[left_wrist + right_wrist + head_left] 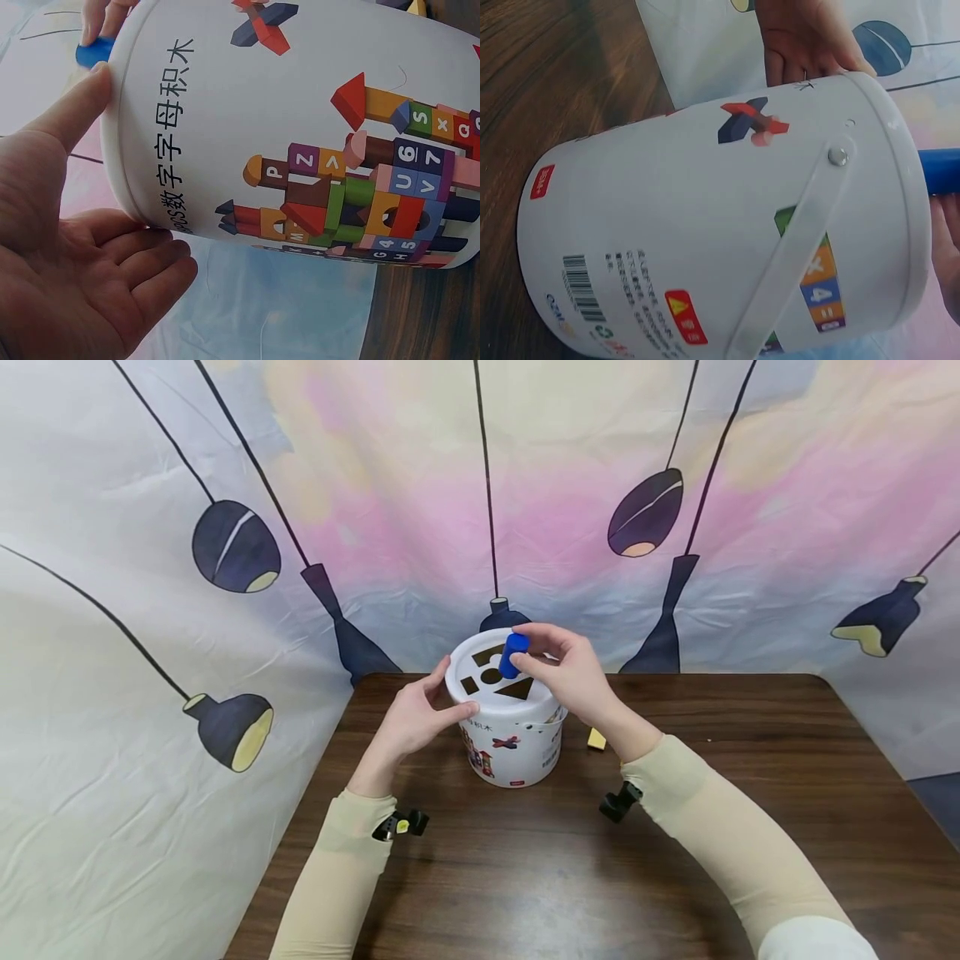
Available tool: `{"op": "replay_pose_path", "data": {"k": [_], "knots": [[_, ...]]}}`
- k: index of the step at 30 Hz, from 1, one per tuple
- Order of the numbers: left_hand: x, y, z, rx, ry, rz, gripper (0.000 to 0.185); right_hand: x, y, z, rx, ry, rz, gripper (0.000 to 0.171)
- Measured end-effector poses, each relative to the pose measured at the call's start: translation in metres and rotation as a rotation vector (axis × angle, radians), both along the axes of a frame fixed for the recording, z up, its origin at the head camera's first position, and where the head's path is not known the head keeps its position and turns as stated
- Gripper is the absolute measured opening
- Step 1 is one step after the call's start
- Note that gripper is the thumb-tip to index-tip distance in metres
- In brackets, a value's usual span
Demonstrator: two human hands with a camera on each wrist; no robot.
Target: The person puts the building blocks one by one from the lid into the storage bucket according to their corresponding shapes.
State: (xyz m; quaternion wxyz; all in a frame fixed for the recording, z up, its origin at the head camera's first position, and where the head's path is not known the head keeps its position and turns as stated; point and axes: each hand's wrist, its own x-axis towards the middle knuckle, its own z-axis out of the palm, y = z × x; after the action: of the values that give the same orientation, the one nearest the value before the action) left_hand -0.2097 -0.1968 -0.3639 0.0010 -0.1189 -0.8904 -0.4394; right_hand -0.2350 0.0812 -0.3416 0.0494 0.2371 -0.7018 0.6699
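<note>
A white toy bucket (513, 747) printed with coloured blocks stands on the dark wooden table (570, 860). Its white lid (468, 665) has shape cut-outs: a circle, a square, a triangle. My right hand (570, 672) pinches a blue cylinder block (513, 655) and holds it upright over the lid's round hole. My left hand (416, 714) steadies the bucket, thumb on the lid rim, fingers straight beside the wall. The left wrist view shows the thumb (71, 112) against the bucket's (300, 127) rim. The right wrist view shows the bucket (727, 232) and the blue cylinder's (941, 170) end.
A small yellow block (596, 739) lies on the table just right of the bucket. A fabric backdrop (225, 527) printed with hanging lamps surrounds the table on the back and sides. The table's near half lies between my forearms.
</note>
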Motion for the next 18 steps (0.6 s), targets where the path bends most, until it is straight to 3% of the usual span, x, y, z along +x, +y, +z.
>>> {"op": "replay_pose_path", "data": {"k": [7,18], "knots": [[0.0,-0.001,0.0,0.006,-0.01,-0.003,0.104,-0.005,-0.011,0.0,0.064,-0.024,0.024,0.046],[0.0,0.0,-0.001,0.013,-0.008,-0.01,0.104,-0.013,-0.018,0.001,0.212,-0.003,-0.007,0.045]]}}
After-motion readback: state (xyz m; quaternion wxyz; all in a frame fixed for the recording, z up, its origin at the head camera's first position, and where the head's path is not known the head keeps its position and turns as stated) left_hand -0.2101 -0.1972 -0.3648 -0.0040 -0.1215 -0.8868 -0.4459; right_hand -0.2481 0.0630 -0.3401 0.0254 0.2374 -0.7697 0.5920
